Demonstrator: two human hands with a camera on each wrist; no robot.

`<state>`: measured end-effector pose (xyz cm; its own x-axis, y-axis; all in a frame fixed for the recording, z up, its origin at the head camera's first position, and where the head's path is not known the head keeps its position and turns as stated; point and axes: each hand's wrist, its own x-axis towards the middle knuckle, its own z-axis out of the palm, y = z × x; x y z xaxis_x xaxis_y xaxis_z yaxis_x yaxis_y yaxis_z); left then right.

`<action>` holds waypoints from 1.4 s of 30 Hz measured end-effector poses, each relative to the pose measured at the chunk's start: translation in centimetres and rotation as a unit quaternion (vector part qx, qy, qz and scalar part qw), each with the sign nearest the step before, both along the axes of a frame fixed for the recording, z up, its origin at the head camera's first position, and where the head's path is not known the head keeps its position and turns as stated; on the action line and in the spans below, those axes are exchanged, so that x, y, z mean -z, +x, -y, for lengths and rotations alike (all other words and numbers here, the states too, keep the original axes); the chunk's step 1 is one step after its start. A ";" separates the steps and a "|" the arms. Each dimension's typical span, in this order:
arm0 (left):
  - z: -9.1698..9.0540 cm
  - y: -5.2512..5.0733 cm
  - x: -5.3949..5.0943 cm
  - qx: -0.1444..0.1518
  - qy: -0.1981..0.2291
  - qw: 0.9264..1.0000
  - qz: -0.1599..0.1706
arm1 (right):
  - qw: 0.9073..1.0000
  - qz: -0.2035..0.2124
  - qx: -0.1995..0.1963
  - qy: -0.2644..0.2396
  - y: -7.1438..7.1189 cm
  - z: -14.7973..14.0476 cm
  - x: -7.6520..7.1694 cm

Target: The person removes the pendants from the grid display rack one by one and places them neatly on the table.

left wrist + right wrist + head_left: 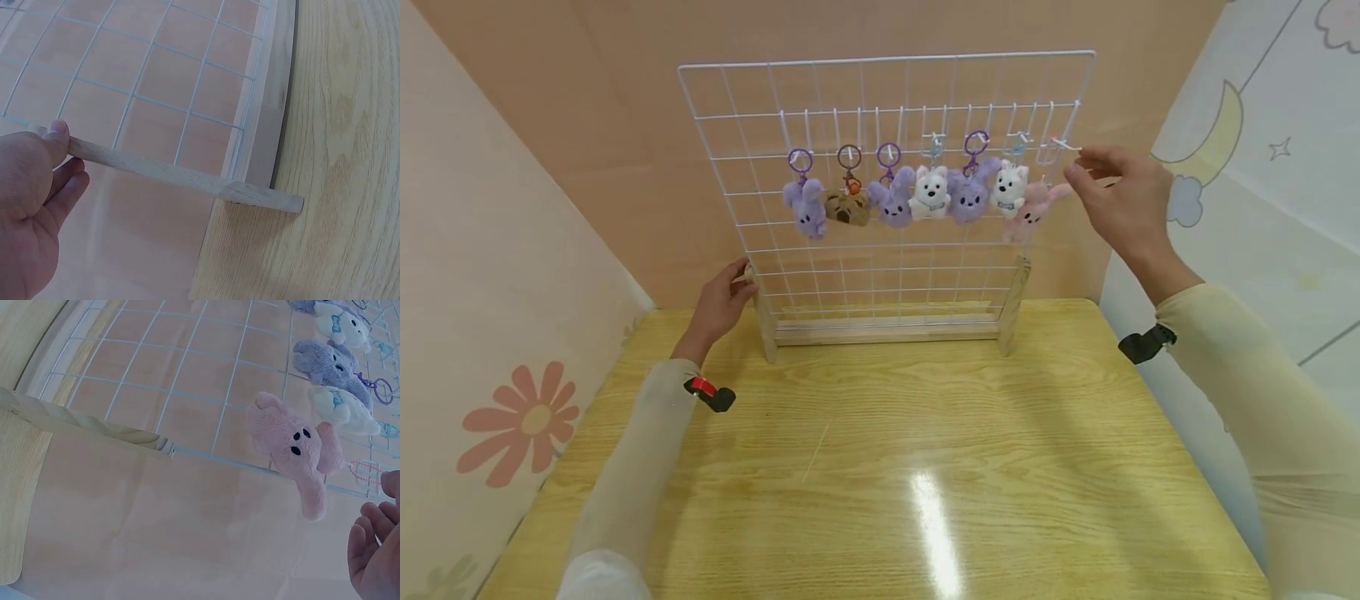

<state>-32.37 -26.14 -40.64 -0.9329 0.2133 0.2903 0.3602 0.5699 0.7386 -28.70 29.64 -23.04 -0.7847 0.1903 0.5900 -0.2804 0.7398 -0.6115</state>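
The bare wood-grain tabletop [865, 433] lies nearest, running back under the display. Beyond it the left hand [722, 302] pinches the top of the left wooden upright [765, 321] between thumb and fingers, well apart from the hanging plushes. The right hand [1123, 187] is much the nearer to the row's right end — its fingers are bent, with the fingertips and thumb at the free tip of a white hook [1067, 145]; whether they grip that tip or only touch it I cannot tell.

The relation that matters is here: the hook's long axis runs from the wire rack [887, 59] out towards those fingertips, while the pink plush [1021, 223] hangs from it by a pink chain [369, 472], left of the hand and lower. The plush tilts, one ear slanting up towards the hand.

Just left of it hangs a white dog plush [1008, 187], then a purple plush [967, 200], and the row carries on leftward along the rack. The plain orange wall [550, 100] stands behind.
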 end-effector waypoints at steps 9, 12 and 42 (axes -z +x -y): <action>0.5 -0.3 0.0 -0.002 0.002 1.000 0.002 | 1.000 0.003 -0.009 -0.023 -1.1 1.0 0.0; 0.6 -0.3 0.0 -0.002 -0.002 1.000 0.008 | 1.000 0.004 -0.003 -0.018 -1.3 1.2 0.0; 0.7 -0.3 -0.6 0.018 0.007 0.999 0.044 | 0.999 -0.015 0.002 -0.048 -2.5 1.6 0.1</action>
